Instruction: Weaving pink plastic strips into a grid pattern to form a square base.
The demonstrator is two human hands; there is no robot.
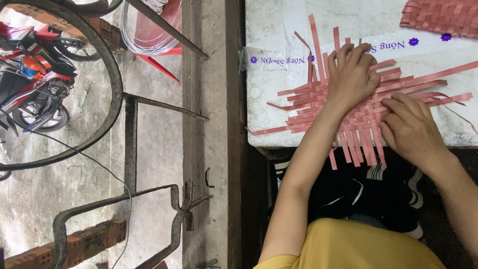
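The left hand (352, 69) is lying flat, fingers spread, pressing on the half-woven mat of pink strips (348, 112); the right hand (409, 124) is resting beside it, fingers curled on the strips, gripping nothing clearly; the mat is lying on the white foam board (279, 30), near a finished woven piece (440, 17).

left hand (352, 69) flat, fingers spread; right hand (411, 127) palm-down
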